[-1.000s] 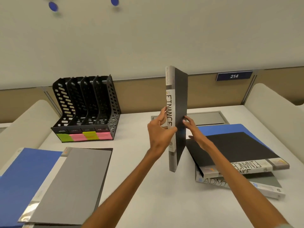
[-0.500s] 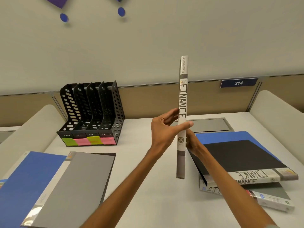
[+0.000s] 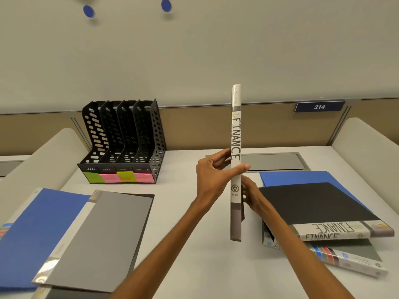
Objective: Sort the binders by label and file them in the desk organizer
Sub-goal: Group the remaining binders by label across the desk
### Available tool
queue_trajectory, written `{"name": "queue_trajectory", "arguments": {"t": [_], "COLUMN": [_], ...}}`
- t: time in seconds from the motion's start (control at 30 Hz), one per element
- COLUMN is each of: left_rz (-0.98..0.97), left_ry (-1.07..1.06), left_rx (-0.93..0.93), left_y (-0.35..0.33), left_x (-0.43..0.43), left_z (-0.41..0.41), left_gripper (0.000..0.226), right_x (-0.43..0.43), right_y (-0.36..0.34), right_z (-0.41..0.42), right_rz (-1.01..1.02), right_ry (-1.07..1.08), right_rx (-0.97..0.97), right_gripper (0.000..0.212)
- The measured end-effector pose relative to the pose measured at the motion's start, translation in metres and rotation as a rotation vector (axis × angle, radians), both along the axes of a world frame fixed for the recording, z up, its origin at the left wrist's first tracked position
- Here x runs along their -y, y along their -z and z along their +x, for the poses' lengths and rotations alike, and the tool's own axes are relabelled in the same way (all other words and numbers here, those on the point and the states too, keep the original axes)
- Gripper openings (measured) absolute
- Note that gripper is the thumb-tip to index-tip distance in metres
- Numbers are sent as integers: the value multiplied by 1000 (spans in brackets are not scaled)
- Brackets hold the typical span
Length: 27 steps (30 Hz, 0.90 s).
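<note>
Above the pale bench (image 3: 181, 212), before a tan partition (image 3: 198, 128), left hand (image 3: 212, 175) and right hand (image 3: 252, 195) are gripping an upright FINANCE binder (image 3: 236, 137), fingers (image 3: 220, 155) curled

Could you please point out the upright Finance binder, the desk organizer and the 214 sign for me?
upright Finance binder (image 3: 236, 134): head view, on the lettered spine.
desk organizer (image 3: 159, 143): head view, on its right perforated side wall.
214 sign (image 3: 319, 107): head view, on the white number.

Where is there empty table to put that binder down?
Bare desk lies between the grey binder and the finance stack, under the held binder. A smaller strip runs right of the organizer. Both side edges are crowded.
</note>
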<state>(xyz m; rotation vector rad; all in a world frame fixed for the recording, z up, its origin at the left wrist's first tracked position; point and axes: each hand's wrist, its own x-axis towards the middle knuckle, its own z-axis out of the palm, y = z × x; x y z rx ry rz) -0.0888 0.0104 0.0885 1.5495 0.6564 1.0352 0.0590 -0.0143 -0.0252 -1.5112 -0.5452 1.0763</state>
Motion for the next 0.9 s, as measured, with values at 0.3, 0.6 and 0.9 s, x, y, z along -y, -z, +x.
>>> {"name": "queue_trajectory", "arguments": {"t": [0.3,0.6,0.9], "left_rz": [-276,-407,-315], "left_ry": [-128,-220,-167], "left_rx": [-57,-211,-442], "left_y": [47,98,153], "left_x": [-20,-62,-88], "left_z": [-87,-191,-267], "left_gripper": [48,33,34], "right_x": [11,13,9], "right_y": [70,109,123], "right_z": [-48,-138,-220], "right_rz": [-260,-283,-304], "right_ry": [224,404,487], "right_rx": [28,29,73], "right_gripper": [56,42,30]}}
